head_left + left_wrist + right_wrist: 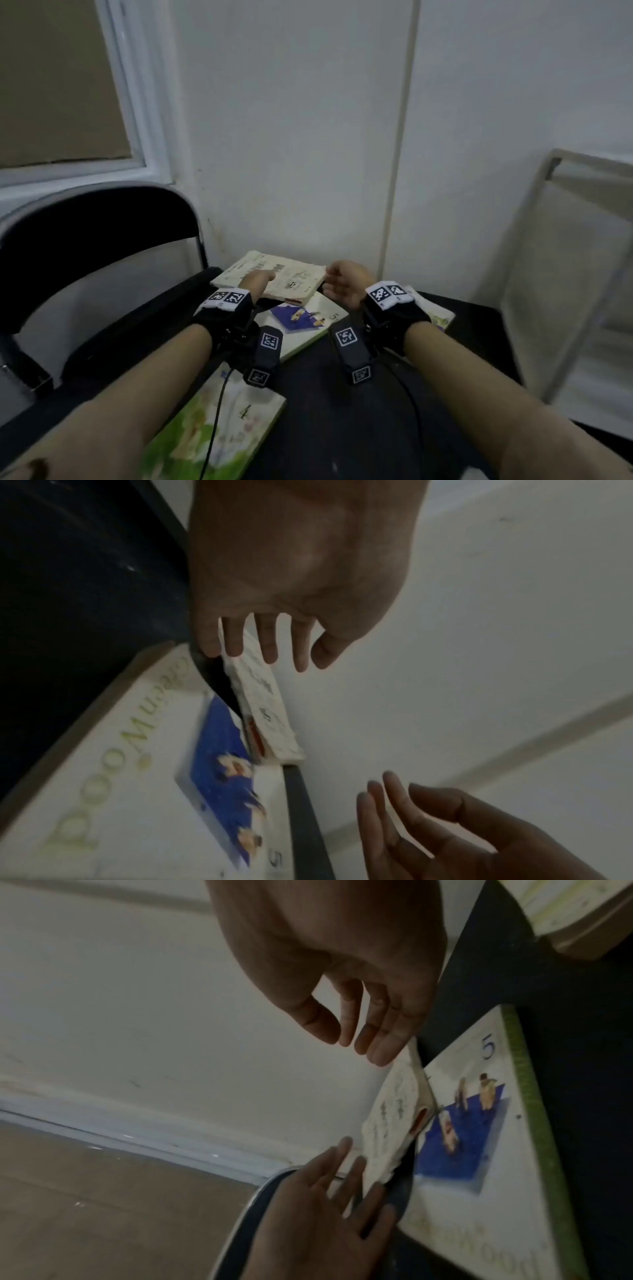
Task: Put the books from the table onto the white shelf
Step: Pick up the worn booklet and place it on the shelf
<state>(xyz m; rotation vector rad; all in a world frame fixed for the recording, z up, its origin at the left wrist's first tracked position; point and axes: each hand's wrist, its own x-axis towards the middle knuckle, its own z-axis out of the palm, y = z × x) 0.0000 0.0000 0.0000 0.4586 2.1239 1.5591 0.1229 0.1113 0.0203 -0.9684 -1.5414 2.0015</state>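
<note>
A worn cream book (pixel 289 279) lies at the far edge of the black table (pixel 342 411), partly on a white book with a blue picture and a "5" (pixel 305 325). My left hand (pixel 259 278) reaches over the cream book's left part with straight fingers (pixel 268 642). My right hand (pixel 337 278) hovers at that book's right edge, fingers (pixel 380 1053) loosely bent near its corner. Neither hand grips the cream book (pixel 390 1123). A green-covered book (pixel 219 435) lies near me, and another book (pixel 436 317) shows beyond my right wrist. The white shelf (pixel 579 274) stands to the right.
A black folding chair (pixel 85 240) stands left of the table, close to the books. A white wall (pixel 291 137) rises right behind the table, with a window (pixel 61 85) at the upper left. A black cable (pixel 215 428) runs over the green book.
</note>
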